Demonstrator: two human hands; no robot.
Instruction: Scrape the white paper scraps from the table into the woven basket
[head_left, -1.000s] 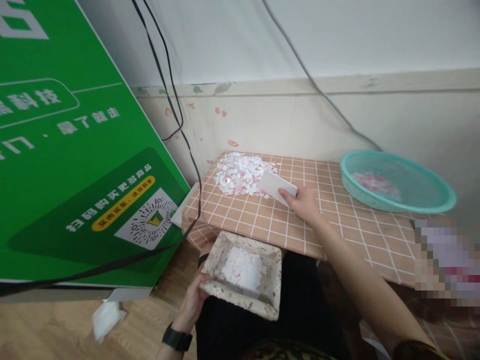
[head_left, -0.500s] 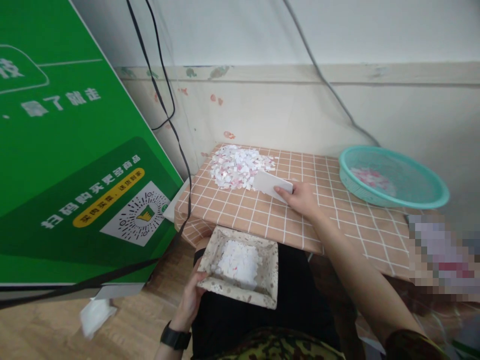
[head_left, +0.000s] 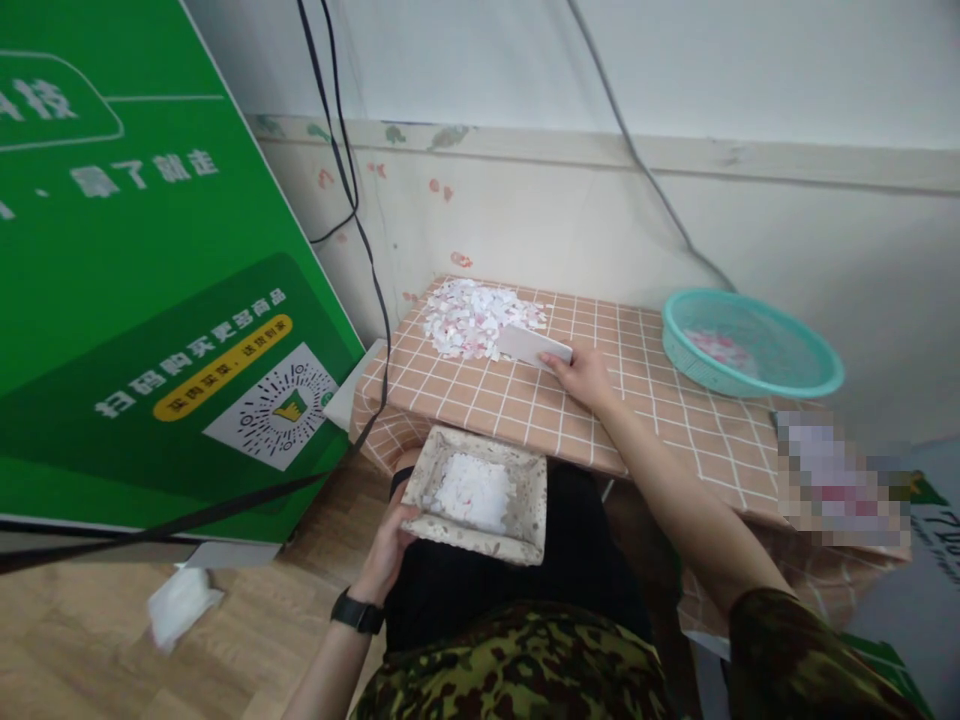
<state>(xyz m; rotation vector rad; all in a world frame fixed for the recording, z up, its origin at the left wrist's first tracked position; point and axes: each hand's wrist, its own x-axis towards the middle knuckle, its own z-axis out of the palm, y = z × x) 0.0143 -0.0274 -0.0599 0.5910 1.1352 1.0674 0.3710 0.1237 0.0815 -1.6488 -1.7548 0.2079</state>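
My left hand point(head_left: 391, 548) grips the near left corner of a square, speckled cream tray point(head_left: 534, 500), held over my lap just below the table edge. White paper scraps point(head_left: 474, 490) lie in a layer on the tray's bottom. Across the table, my right hand point(head_left: 585, 372) is closed on one end of a flat white card point(head_left: 529, 345). The card's far end touches the near right side of a pile of white and pink paper scraps point(head_left: 472, 315) at the table's back left corner.
A brown checked cloth covers the table point(head_left: 517, 400). At its right stands a turquoise plastic basket point(head_left: 817, 365) with pinkish scraps inside. A green printed panel point(head_left: 150, 330) rises on the left, with black cables point(head_left: 367, 250) hanging beside it. A white plastic bag point(head_left: 184, 605) lies on the floor.
The camera view has shifted slightly. My right hand still holds the card against the pile's edge, and my left hand still holds the tray in about the same place.
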